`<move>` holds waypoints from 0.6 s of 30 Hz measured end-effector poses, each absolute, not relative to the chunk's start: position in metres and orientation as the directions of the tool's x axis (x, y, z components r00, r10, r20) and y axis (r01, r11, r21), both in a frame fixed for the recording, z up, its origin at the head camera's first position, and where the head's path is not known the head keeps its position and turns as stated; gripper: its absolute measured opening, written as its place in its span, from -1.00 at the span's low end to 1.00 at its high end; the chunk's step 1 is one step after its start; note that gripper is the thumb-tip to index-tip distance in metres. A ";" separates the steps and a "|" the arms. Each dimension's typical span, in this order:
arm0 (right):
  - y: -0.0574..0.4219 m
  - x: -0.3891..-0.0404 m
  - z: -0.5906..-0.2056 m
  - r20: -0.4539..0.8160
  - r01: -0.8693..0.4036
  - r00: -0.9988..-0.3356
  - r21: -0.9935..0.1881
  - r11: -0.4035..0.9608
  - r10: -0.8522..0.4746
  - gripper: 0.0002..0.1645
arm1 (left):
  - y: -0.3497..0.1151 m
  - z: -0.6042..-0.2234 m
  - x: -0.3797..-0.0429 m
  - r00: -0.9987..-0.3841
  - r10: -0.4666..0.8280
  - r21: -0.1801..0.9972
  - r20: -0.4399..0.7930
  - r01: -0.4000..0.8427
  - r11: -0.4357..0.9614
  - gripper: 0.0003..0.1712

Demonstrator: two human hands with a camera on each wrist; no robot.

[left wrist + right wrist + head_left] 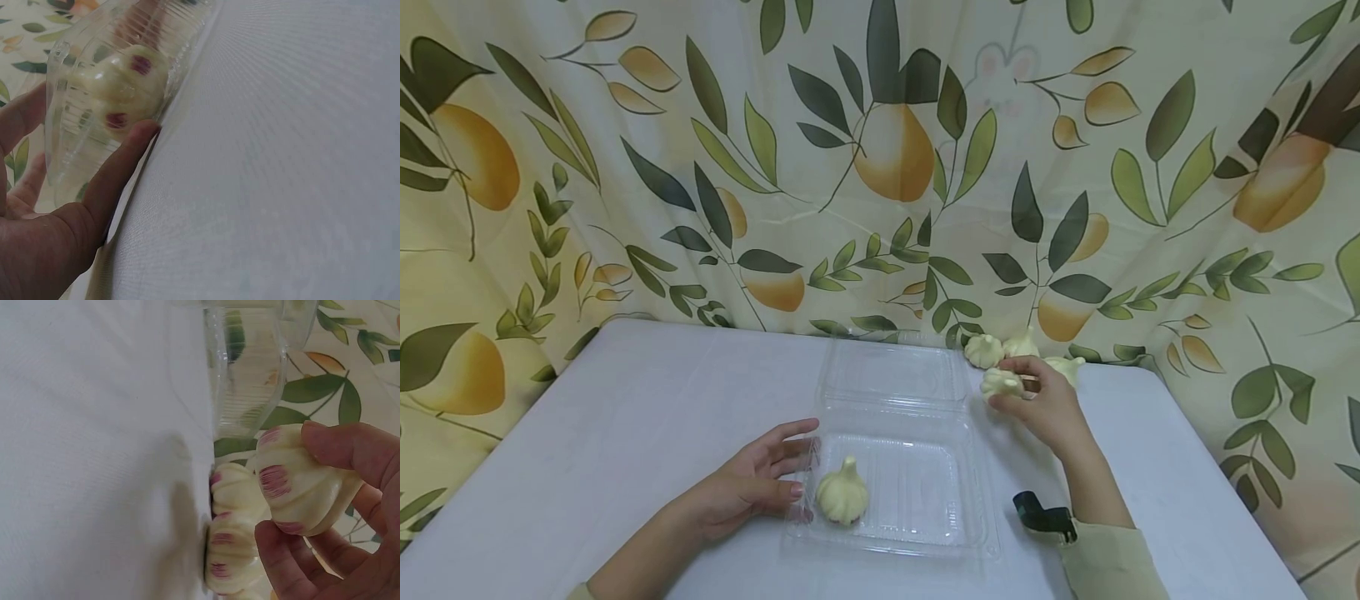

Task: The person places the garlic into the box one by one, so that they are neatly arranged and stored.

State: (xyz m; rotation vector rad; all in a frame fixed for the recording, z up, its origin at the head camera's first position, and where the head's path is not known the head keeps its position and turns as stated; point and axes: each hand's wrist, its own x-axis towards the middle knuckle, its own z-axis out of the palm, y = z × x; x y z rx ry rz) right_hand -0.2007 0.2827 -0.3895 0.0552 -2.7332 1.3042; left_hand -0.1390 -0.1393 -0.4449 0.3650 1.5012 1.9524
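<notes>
Between the thumb and fingers of my right hand, a cream garlic bulb is pinched. The right wrist view shows purple streaks on this bulb, lifted off the white cloth. A clear plastic clamshell container lies with its lid folded back. Inside its left part sits another garlic bulb, stem pointing away from me. My left hand rests at the container's left wall, fingers extended and spread. In the left wrist view, the thumb touches the wall low down near the table.
Beyond my right hand, several more garlic bulbs sit at the table's back edge. A black angled device is strapped at my right wrist. Behind the white-covered table hangs a curtain printed with fruit and leaves.
</notes>
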 end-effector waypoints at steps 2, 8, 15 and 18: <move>0.282 -0.201 -0.388 0.113 -0.077 -0.993 -0.772 0.631 0.018 -0.37 | -0.139 -0.444 -0.139 -0.757 0.634 0.938 -0.156 -0.316 -0.146 0.01; 0.281 -0.199 -0.384 0.083 -0.048 -0.996 -0.773 0.632 0.026 -0.34 | -0.138 -0.441 -0.139 -0.757 0.634 0.936 -0.156 -0.319 -0.150 0.00; 0.277 -0.197 -0.378 0.076 -0.043 -0.997 -0.780 0.625 0.027 -0.33 | -0.139 -0.441 -0.139 -0.756 0.635 0.936 -0.162 -0.322 -0.145 0.00; 0.275 -0.196 -0.376 0.079 -0.049 -0.997 -0.785 0.617 0.021 -0.32 | -0.139 -0.442 -0.139 -0.757 0.633 0.937 -0.163 -0.320 -0.142 0.00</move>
